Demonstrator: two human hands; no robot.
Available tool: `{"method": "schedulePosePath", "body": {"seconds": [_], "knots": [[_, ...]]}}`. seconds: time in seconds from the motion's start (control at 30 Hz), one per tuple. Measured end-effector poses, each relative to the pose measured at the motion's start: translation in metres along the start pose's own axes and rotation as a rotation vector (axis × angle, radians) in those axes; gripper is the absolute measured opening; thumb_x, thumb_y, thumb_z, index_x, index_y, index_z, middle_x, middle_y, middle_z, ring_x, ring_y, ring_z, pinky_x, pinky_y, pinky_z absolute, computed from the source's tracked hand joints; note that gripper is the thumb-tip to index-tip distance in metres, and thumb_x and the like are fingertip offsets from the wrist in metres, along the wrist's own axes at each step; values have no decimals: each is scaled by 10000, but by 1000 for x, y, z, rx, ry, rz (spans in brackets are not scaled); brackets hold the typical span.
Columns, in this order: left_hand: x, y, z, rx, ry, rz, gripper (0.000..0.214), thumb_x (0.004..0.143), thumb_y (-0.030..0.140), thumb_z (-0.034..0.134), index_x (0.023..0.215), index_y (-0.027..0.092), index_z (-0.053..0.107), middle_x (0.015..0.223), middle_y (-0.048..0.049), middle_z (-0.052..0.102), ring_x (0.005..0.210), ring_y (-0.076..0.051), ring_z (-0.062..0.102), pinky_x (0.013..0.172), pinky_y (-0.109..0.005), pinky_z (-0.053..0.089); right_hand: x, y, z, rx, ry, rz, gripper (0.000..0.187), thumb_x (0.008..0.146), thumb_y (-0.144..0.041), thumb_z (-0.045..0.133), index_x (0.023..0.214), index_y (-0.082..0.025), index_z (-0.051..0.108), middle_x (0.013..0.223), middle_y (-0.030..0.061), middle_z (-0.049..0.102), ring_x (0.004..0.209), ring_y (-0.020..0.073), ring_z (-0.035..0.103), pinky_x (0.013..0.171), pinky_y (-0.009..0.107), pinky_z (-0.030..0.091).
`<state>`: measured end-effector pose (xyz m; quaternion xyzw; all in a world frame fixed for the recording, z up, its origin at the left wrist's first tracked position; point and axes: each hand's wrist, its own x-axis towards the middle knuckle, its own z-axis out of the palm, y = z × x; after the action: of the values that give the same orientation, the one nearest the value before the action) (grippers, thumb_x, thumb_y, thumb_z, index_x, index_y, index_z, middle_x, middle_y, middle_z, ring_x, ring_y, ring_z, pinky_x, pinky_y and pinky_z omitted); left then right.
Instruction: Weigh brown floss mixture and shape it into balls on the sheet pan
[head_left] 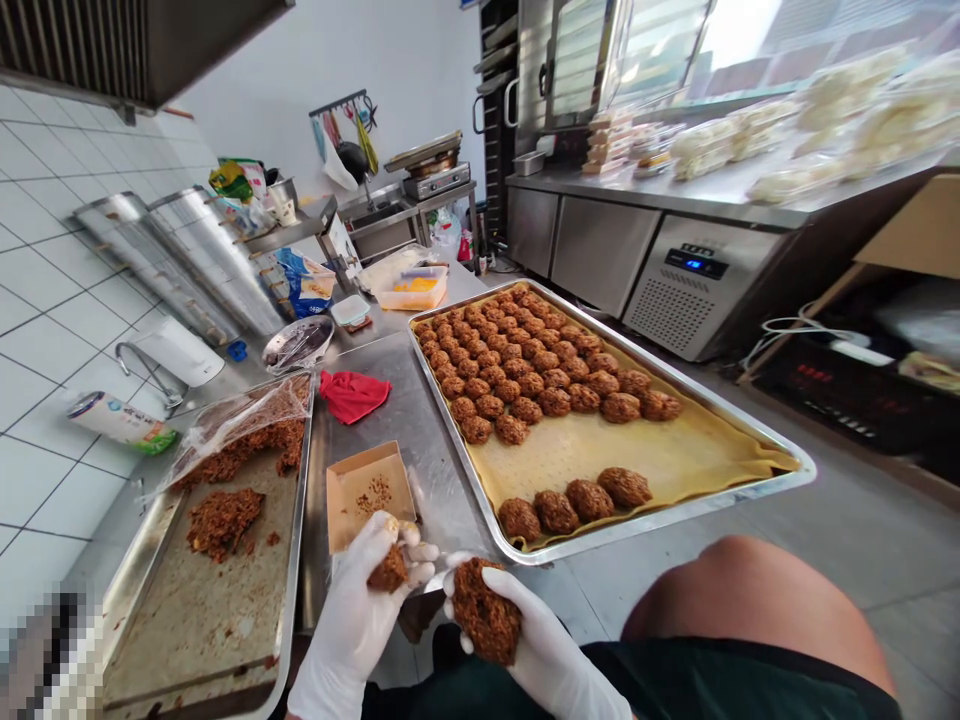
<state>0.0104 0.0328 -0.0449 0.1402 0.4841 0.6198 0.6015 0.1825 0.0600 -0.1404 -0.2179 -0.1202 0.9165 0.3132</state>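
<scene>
Both my hands wear white gloves. My left hand (369, 590) is closed round a small brown lump of sticky mixture (388, 572), low in the view. Beside it my right hand (529, 640) cups a larger brown clump (486, 610) in its palm. Just beyond them lies a large steel tray (780, 480) lined with yellow paper, packed at its far end with several rows of shaped brown mounds (525, 360). Three more mounds (574, 500) sit in a row near its front edge. A small cardboard box (367, 495) with crumbs lies near my left hand.
A second steel tray (217, 610) at the left holds loose brown mixture (223, 520) under clear plastic wrap (240, 420). A red cloth (351, 393), a metal bowl (298, 345) and plastic containers (411, 290) lie further back. My bare knee (750, 610) is at the lower right.
</scene>
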Motion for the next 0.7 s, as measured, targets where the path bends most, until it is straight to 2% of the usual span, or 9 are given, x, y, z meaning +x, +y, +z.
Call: {"method": "schedulePosePath", "body": {"seconds": [0.07,0.2,0.33,0.4,0.47,0.53,0.6,0.67,0.7], "knots": [[-2,1,3,54,-42,-14,269,747,242,785,919,187,586,1017,-69,694,800,-155,670,668,-244,502,0,2,-1,4,6,0,346,872,-376,558,1121,-168,677,943,99,724,837,231,680,584,294,497],[3,1,3,129,11,83,261,747,192,749,963,166,605,854,-44,680,577,-66,538,470,-163,339,1,4,-4,9,-4,10,338,869,-373,563,1110,-168,682,947,99,728,835,232,685,590,299,500],[7,-4,0,95,-56,24,201,787,246,746,862,156,583,860,-42,655,691,-90,578,577,-189,427,2,4,-5,11,-38,26,346,881,-367,547,1130,-164,676,969,95,727,851,235,687,603,303,508],[7,-7,0,96,-61,3,272,805,277,741,738,174,498,684,17,574,568,-67,515,482,-170,365,2,4,-4,10,-42,14,347,888,-364,533,1133,-161,673,973,94,725,854,236,686,596,300,509],[7,-9,1,113,5,27,391,802,289,747,663,200,393,532,83,418,416,-37,356,378,-156,217,2,3,-4,8,-39,4,346,888,-364,529,1123,-158,676,971,95,724,851,238,686,586,298,510],[5,-7,4,147,36,26,408,827,331,722,649,204,377,501,97,365,373,-28,291,348,-155,148,2,2,-4,10,-41,8,349,885,-365,534,1127,-156,674,984,101,725,850,236,686,584,295,512],[3,-1,6,179,-23,-11,291,863,358,678,723,181,494,587,50,496,455,-54,458,381,-147,276,1,1,-4,16,-46,16,351,886,-365,538,1134,-154,670,981,104,727,847,230,686,583,289,514],[-1,6,8,213,-116,-66,196,866,343,671,946,176,606,866,-40,664,687,-123,635,512,-182,443,0,1,-5,28,-44,9,353,894,-364,529,1145,-156,663,959,102,728,842,224,687,579,282,516],[-3,9,8,223,-127,-83,273,845,327,692,1068,189,613,1004,-74,683,752,-152,662,545,-202,471,0,2,-6,35,-42,8,355,898,-363,522,1152,-156,660,949,100,728,840,221,688,578,277,517]]}}
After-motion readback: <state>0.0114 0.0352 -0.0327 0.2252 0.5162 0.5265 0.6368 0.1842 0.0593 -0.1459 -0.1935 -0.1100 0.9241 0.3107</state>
